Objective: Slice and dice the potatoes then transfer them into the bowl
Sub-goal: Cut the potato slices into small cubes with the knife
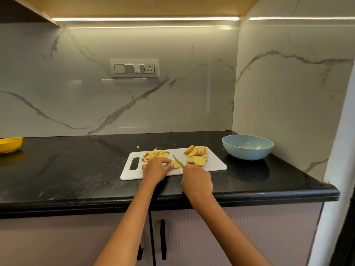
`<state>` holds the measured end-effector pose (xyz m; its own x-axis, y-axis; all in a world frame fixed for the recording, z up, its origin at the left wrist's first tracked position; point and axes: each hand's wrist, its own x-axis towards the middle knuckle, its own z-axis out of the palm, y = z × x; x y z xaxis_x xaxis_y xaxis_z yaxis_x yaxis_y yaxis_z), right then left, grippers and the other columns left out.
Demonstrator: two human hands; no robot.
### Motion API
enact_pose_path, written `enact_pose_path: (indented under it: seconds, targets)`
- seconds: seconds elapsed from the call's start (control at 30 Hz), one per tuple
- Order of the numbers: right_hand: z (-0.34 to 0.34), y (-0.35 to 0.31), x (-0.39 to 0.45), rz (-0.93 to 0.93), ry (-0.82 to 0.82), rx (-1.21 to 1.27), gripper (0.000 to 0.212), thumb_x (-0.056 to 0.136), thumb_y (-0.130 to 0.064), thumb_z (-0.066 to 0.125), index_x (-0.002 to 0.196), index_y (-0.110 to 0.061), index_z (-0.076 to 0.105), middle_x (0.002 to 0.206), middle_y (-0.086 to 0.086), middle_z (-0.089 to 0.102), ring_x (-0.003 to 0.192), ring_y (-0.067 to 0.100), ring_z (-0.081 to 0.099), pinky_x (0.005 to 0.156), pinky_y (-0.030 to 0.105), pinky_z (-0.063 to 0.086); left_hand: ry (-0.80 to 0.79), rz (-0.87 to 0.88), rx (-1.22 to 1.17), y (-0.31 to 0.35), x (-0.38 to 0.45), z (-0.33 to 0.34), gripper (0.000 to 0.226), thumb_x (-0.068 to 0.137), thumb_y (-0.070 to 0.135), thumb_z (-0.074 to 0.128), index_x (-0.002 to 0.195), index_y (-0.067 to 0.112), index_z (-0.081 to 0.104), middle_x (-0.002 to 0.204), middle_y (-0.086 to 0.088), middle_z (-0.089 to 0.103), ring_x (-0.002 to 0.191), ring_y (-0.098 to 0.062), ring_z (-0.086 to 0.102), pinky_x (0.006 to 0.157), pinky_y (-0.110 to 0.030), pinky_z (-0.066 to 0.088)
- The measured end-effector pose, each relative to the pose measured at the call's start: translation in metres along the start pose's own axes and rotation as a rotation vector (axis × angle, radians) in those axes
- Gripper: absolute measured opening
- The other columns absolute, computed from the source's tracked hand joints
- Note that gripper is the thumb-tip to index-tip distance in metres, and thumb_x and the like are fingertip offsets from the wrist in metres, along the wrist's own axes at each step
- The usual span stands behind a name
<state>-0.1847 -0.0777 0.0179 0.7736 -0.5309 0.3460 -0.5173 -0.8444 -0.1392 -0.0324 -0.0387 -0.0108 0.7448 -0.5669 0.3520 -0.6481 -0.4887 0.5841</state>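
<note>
A potato slice (175, 164) is being pinned flat on the white cutting board (215, 164) by the curled fingertips of the left hand (155, 168). The knife (178, 160) is being gripped by the right hand (196, 181), blade angled over the slice. Diced pieces (155, 154) and uncut slices (197, 155) are lying on the board; the blue bowl (247, 147) is standing nearby, empty. The slices are judged firm, light and damp-slippery; holding is advised from above, fingertips tucked back.
</note>
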Motion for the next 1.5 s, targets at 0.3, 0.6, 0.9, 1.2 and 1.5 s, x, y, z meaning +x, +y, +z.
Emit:
enact_pose_path:
  seconds: [0.3,0.6,0.9,1.2,1.5]
  targets:
    - [0.0,0.0,0.0,-0.016,0.004,-0.003,0.024,0.099,-0.013,0.043,0.12,-0.008,0.054,0.115,0.008,0.06,0.097,0.019,0.062,0.077,0.026,0.047,-0.006,-0.01,-0.018,-0.001,0.001,0.001,0.025,0.086,0.039,0.061,0.108,0.028,0.067,0.126,0.006,0.059,0.121,-0.019,0.046,0.098,-0.041,0.026]
    - [-0.003,-0.003,0.011,-0.063,-0.016,-0.068,0.028,0.099,-0.01,0.039,0.123,-0.008,0.052,0.118,0.01,0.059,0.104,0.023,0.059,0.08,0.028,0.044,-0.004,0.0,-0.022,0.004,-0.003,-0.005,0.024,0.086,0.037,0.062,0.107,0.026,0.068,0.124,0.004,0.06,0.117,-0.021,0.049,0.096,-0.04,0.029]
    - [-0.006,0.002,-0.015,-0.134,0.01,-0.15,0.026,0.099,-0.01,0.039,0.121,-0.007,0.053,0.116,0.009,0.06,0.103,0.022,0.06,0.08,0.028,0.045,0.009,-0.024,0.008,0.004,-0.003,-0.003,0.024,0.085,0.039,0.062,0.106,0.029,0.068,0.126,0.004,0.058,0.119,-0.021,0.048,0.098,-0.042,0.027]
    - [0.0,0.002,-0.001,-0.063,0.022,-0.076,0.025,0.098,-0.005,0.04,0.118,-0.006,0.054,0.114,0.009,0.061,0.099,0.021,0.062,0.076,0.027,0.046,0.012,-0.02,-0.018,0.004,-0.005,-0.003,0.025,0.086,0.038,0.061,0.108,0.026,0.067,0.125,0.006,0.059,0.118,-0.02,0.049,0.097,-0.04,0.027]
    - [0.003,0.006,0.001,-0.002,0.014,0.025,0.022,0.097,-0.013,0.044,0.116,-0.009,0.055,0.11,0.007,0.062,0.095,0.019,0.061,0.071,0.025,0.04,0.097,-0.036,-0.169,0.004,-0.005,-0.005,0.016,0.085,0.023,0.065,0.099,0.018,0.071,0.109,0.002,0.067,0.104,-0.018,0.056,0.098,-0.046,0.04]
